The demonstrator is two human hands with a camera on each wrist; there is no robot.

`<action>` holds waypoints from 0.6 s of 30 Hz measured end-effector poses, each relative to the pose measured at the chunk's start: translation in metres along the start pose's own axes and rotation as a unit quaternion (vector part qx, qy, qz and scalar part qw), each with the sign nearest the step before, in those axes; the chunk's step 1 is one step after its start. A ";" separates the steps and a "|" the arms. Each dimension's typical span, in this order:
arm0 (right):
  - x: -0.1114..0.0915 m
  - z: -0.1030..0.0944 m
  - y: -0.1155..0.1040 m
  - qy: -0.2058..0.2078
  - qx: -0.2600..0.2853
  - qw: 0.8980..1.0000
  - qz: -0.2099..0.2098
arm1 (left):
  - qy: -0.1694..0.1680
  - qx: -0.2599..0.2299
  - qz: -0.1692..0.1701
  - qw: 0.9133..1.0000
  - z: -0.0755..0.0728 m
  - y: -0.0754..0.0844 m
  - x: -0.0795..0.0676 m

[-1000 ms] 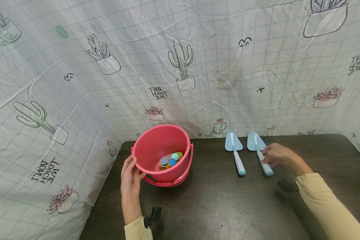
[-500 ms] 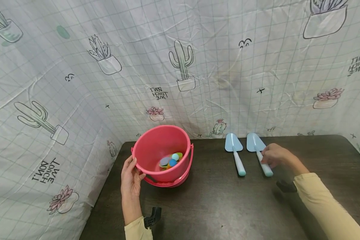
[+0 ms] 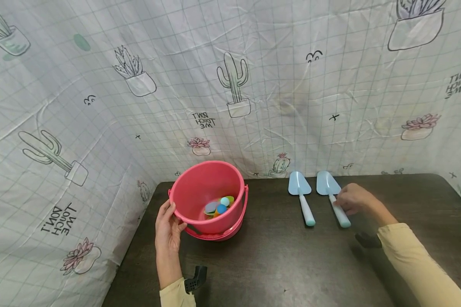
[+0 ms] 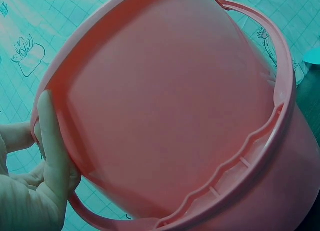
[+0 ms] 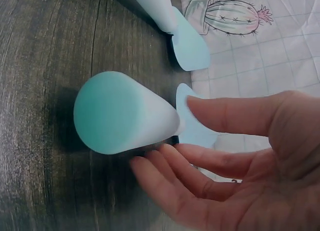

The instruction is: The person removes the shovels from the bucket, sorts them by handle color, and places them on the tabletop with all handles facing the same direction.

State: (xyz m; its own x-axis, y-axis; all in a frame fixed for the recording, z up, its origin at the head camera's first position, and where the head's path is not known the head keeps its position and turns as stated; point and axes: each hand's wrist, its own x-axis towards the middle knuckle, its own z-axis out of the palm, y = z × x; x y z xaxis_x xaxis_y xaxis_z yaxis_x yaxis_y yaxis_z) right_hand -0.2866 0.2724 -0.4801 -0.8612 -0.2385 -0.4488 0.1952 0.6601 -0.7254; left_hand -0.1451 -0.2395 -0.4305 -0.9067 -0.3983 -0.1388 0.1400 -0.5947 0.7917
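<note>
My left hand (image 3: 169, 228) grips the rim of a pink bucket (image 3: 207, 170) at its near left side, thumb (image 4: 52, 136) along the wall in the left wrist view. The bucket's handle (image 3: 215, 235) hangs down at the front. Inside lie a blue ball (image 3: 221, 209), a pale blue ball (image 3: 224, 201) and other small colourful pieces. My right hand (image 3: 353, 199) is at the right-hand toy trowel (image 3: 339, 213). Its thumb (image 5: 230, 113) and fingers are spread on either side of the white, teal-ended handle in the right wrist view.
A second light blue trowel (image 3: 305, 209) lies parallel, just left of the first. Both blades point to the back edge of the dark wooden table (image 3: 276, 264). A cactus-print curtain (image 3: 292, 85) hangs behind and along the left side.
</note>
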 end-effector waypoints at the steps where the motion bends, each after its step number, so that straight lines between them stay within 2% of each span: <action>1: 0.000 -0.001 0.001 0.008 0.000 1.000 -0.001 | 0.001 0.000 0.000 1.000 0.000 0.000 0.000; 8: -0.004 -0.002 -0.005 0.053 -0.010 0.998 -0.018 | -0.002 0.001 0.003 1.000 0.000 0.000 -0.001; 13: -0.007 -0.001 -0.016 0.068 -0.020 0.997 -0.032 | -0.002 0.003 0.002 1.000 0.000 0.000 0.000; 18: -0.011 0.001 -0.030 0.071 -0.032 0.995 -0.067 | -0.004 0.001 0.000 1.000 0.000 0.000 0.001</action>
State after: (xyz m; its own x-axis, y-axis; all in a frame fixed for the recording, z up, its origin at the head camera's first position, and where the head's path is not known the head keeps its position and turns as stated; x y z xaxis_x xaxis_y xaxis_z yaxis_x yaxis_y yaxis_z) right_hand -0.2827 0.2544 -0.4537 -0.9360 -0.2271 -0.2689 0.0478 0.6750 -0.7363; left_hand -0.1456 -0.2397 -0.4304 -0.9097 -0.3931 -0.1339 0.1396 -0.5931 0.7929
